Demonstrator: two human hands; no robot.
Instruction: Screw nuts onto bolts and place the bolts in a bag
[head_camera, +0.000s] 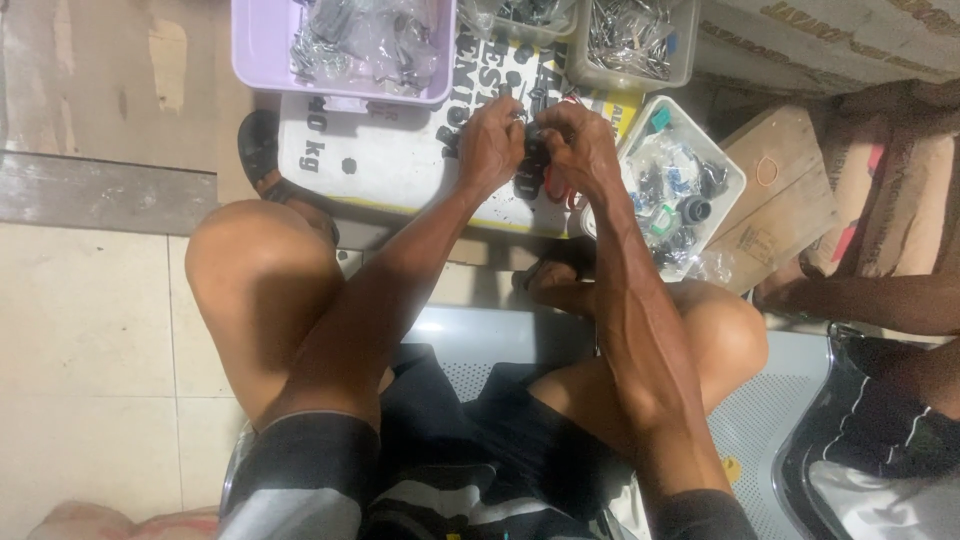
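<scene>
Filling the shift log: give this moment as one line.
left hand: pinching small black part | right hand: same part | lilac tub behind | white tray right

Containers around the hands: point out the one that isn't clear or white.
The lilac tub at top left; the clear bin and the white tray are colourless.

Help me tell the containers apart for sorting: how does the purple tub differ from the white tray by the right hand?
The purple tub is lilac and sits square at the top left; the white tray is white and lies turned at an angle beside the right hand. The tub looks larger and deeper than the tray. Both hold small dark parts in clear plastic bags.
</scene>
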